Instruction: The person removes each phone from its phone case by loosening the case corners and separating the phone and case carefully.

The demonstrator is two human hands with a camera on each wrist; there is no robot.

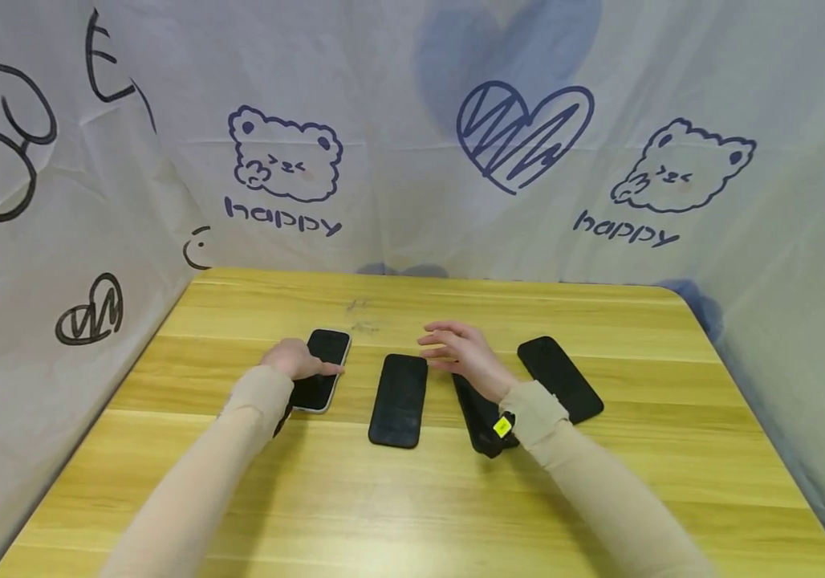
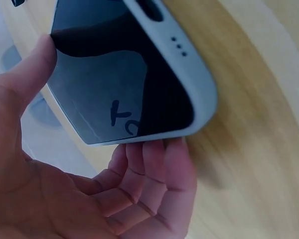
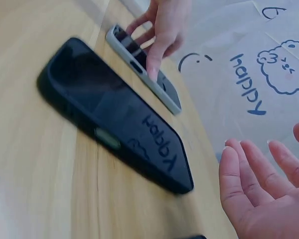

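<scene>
At centre-left, the left hand (image 1: 295,360) pinched a pale-cased smartphone (image 1: 329,346) across its long axis; the right hand (image 1: 469,357), loosely spread, held nothing.

Four phones in all: one pale-rimmed phone (image 1: 329,345), one dark middle phone (image 1: 398,401), one half-covered dark phone (image 1: 479,417) and one dark far-right phone (image 1: 562,377). Makes one pale rim against three dark ones. Two hands, one left hand (image 1: 300,361) and one right hand (image 1: 466,355). Two sleeves (image 1: 196,474), one per arm. One yellow square (image 1: 503,426), on the right wrist. One surface (image 1: 391,514) under all four phones. On the cloth (image 1: 398,177) in the head view, two whole bear faces (image 1: 286,152), two "happy" words (image 1: 282,217) and three scribble-filled hearts (image 1: 526,136), one of those cut off at the edge.
</scene>
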